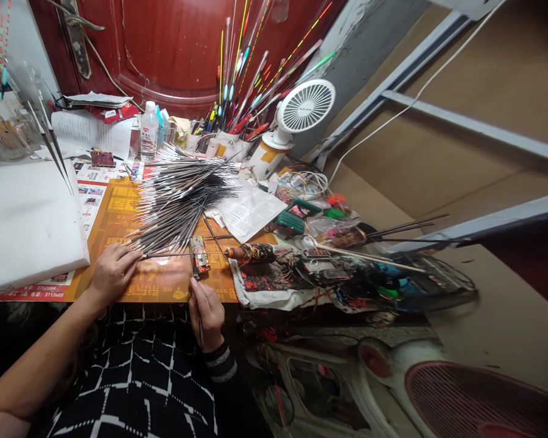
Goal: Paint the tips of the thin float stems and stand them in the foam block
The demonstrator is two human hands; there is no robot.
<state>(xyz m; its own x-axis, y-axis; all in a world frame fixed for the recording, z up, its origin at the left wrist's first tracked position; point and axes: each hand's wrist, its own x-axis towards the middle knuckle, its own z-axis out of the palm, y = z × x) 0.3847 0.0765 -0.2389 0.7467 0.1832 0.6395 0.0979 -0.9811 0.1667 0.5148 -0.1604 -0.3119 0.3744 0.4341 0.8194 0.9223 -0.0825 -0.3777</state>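
"While the left hand [116, 271] rests on the orange mat [167, 283], what do its fingers have?"

"They're pinched on one end of a thin stick [167, 254], which runs sideways from those fingertips over toward the right hand [207, 313]."

"So it lies between the two?"

"Yes, a little beyond the gap between them. Its far end reaches a small stained block [200, 255], just past the right fingertips. Whether stick and block actually touch, I can't tell."

"And what is the right hand doing?"

"Its fingers are curled round a slim dark tool [201, 332]. The upper end points at the near side of the block, and the lower end sticks out under the palm."

"Where are all the other sticks?"

"A big heap of sticks [178, 201] is spread just beyond the left hand, with most of the pale tips facing that hand's side."

"What else is around?"

"Near the left hand, on its outer side, sits a white foam slab [31, 225]. To the right of the right hand there's a cloth [274, 299] smeared black and red. Farther out past that hand are a sheet of paper [251, 210] and, well beyond, a white fan [307, 106]. A bottle [148, 134] stands well beyond the left hand."
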